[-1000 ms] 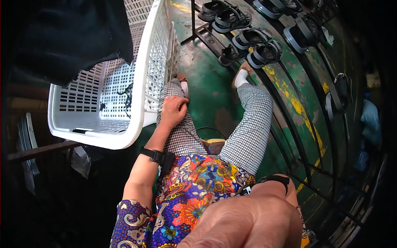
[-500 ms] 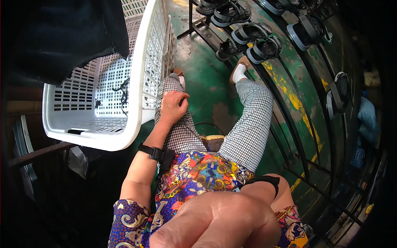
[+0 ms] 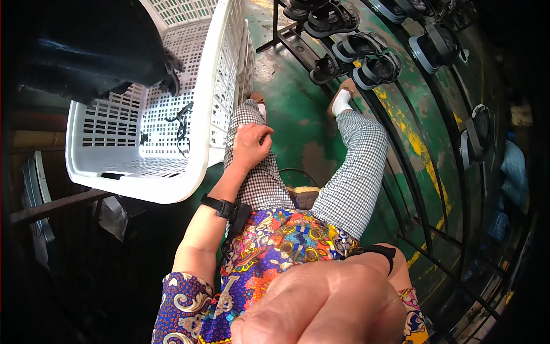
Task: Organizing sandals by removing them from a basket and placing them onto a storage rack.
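Note:
My left hand (image 3: 252,146) rests on my left thigh, on the black-and-white checked trousers (image 3: 269,189). Its fingers are curled in, and a dark spot shows between them that I cannot make out. Raised close to the camera at the lower edge is my right hand (image 3: 326,304), knuckles up and fingers bent together. Its fingertips lie outside the picture, so anything inside them is hidden. Left of my left hand stands a large white plastic basket (image 3: 197,143) with a few thin black straps (image 3: 182,129) in it.
Black sheet material (image 3: 97,51) hangs over the basket's left side. To the right, a black metal rack (image 3: 409,155) carries several sandals (image 3: 377,69) in black and grey. The green floor (image 3: 298,114) has worn yellow lines. A blue plastic bag (image 3: 514,166) is at the far right.
The whole view has shifted a little, so the basket and rack appear farther right. My right hand shows slightly farther right. My left hand stays on the thigh.

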The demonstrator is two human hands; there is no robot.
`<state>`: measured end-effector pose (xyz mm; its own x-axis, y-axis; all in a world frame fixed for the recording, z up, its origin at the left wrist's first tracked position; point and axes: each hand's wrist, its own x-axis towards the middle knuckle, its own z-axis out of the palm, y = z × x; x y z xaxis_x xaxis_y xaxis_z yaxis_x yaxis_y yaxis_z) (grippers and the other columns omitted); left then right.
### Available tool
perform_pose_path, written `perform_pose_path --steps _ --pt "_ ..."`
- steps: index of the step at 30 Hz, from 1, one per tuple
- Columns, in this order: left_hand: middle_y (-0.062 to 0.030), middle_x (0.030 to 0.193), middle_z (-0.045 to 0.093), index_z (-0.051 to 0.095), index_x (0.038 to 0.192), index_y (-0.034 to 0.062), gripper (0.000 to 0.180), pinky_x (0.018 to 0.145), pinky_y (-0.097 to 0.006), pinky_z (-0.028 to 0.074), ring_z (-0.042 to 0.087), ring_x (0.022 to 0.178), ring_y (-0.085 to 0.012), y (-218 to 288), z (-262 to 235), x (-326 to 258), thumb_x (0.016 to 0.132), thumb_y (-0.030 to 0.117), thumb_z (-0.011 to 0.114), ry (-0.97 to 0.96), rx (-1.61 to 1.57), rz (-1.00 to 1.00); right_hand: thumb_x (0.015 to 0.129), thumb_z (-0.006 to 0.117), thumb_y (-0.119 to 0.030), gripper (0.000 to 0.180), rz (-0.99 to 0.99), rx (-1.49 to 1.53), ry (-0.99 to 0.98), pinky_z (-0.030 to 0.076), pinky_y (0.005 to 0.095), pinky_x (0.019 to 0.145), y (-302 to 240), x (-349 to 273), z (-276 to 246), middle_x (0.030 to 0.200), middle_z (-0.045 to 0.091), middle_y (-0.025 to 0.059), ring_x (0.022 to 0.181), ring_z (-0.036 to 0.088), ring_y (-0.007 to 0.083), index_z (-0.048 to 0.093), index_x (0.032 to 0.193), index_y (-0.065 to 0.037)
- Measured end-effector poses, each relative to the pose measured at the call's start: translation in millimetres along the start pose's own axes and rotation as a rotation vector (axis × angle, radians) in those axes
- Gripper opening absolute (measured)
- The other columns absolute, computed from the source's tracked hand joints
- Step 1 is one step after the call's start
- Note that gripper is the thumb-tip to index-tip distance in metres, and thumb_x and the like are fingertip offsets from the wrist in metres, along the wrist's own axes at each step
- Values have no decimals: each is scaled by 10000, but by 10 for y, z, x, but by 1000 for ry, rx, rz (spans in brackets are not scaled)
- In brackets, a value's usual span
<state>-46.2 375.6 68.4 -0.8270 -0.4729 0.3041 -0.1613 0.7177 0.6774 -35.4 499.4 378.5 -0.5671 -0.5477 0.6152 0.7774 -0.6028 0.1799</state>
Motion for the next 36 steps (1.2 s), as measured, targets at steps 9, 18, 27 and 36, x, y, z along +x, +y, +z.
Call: perform_pose_path --steps 9,18,27,36 --pt "-42 763 655 677 798 101 102 803 -356 407 603 784 -207 60 -30 7 726 110 606 -47 30 8 882 615 -186 324 244 -103 83 499 383 646 -522 -10 69 857 613 208 746 602 329 571 967 124" --pt "-108 1002 671 600 1161 11 282 825 -319 495 634 944 -197 1419 -1435 -2 924 160 569 -986 -696 -221 863 599 -65 226 734 -1922 430 486 269 751 -1849 -323 -849 873 652 57 827 632 151 591 1082 -11" --pt "-57 884 675 631 1118 16 296 739 -288 512 642 840 -144 588 -2914 1504 893 207 608 -391 -237 -306 764 646 -151 274 842 -2989 219 299 494 1048 -3103 -1303 -1709 1273 515 89 1282 368 351 631 1025 -72" --pt "-110 994 680 603 1146 98 365 810 -406 509 649 945 -283 -2628 -1858 1694 862 315 530 -730 809 -485 722 638 -110 244 874 -2933 327 308 512 1031 -3108 -1087 -1782 1263 521 96 1258 390 382 622 963 -75"
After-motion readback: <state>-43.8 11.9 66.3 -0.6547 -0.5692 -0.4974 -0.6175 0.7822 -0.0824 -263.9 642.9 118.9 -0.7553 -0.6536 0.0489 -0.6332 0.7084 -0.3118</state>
